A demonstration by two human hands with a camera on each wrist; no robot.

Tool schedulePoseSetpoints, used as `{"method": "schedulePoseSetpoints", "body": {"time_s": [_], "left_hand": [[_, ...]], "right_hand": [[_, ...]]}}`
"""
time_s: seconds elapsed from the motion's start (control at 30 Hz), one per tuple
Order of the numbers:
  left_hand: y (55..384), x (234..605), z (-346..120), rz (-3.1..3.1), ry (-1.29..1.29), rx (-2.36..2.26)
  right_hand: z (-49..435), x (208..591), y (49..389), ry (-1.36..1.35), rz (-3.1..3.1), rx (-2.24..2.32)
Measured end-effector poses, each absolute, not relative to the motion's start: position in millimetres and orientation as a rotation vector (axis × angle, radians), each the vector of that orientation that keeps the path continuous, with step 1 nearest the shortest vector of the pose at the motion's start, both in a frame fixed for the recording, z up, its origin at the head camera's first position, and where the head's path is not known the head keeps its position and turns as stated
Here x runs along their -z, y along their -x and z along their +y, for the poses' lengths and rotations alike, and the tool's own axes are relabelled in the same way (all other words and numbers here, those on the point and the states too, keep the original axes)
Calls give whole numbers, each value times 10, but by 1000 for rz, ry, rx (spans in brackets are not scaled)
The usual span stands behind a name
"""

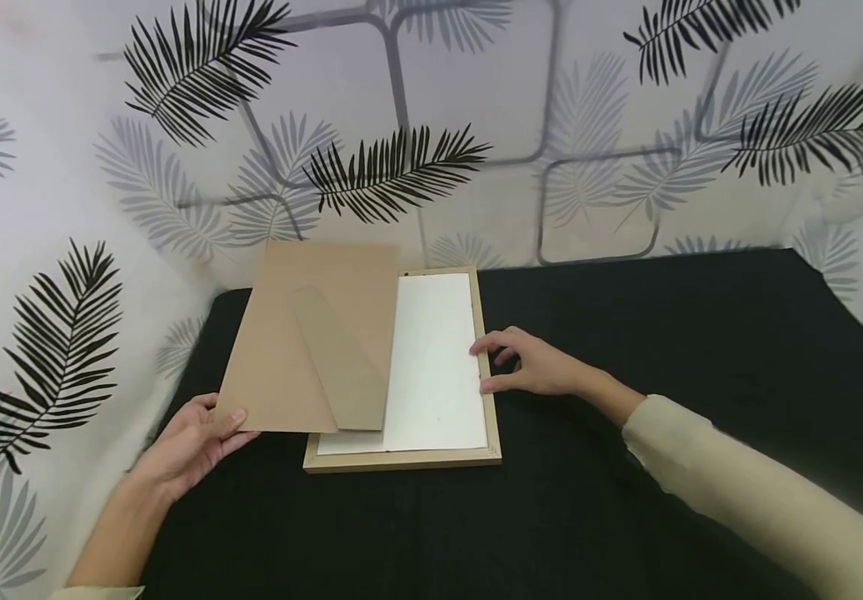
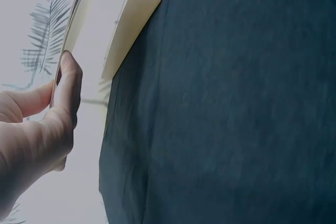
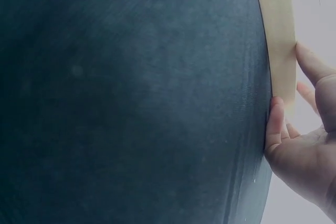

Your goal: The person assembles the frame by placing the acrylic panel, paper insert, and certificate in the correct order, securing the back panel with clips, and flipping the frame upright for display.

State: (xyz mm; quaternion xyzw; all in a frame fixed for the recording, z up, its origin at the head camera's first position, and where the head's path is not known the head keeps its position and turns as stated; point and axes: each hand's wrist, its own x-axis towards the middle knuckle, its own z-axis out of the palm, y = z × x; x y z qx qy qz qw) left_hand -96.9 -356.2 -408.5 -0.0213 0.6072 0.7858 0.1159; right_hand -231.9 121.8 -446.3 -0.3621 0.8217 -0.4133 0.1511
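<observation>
A light wood picture frame (image 1: 401, 460) lies on the black cloth, with a white sheet (image 1: 437, 367) showing inside it. My left hand (image 1: 195, 437) pinches the near left corner of a brown backing board (image 1: 274, 358) between thumb and fingers. Raised and tilted, the board hides the frame's left part; a tapered flap (image 1: 345, 367) stands on its face. In the left wrist view, the fingers (image 2: 68, 85) lie against the board's underside. On the other side, my right hand (image 1: 532, 361) touches the frame's right rail (image 3: 281, 35), thumb and fingertips on its top and side.
Black cloth (image 1: 626, 333) covers the table on both sides of the frame. Behind it and at the left hangs a pale curtain (image 1: 476, 92) with a leaf pattern, close to the table's back edge.
</observation>
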Motion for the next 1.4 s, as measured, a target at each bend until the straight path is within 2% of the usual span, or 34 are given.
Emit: {"method": "schedulePoseSetpoints", "body": {"time_s": [0.27,0.93,1.2,1.4], "left_hand": [[978,4099,-3302,1815,142,-2214],[940,4088,-2783,1649,139,-2182],[950,4083,-2629,1700,222,-2136],[974,4049,-2579,1882,157,-1969]], "right_hand": [[1234,4493,2412,992,2313,1336],[1239,4516,2422,968,2288,1337],[1235,4507,2406,967,2303,1345],[1241,4486,2401,973,2294,1343]]}}
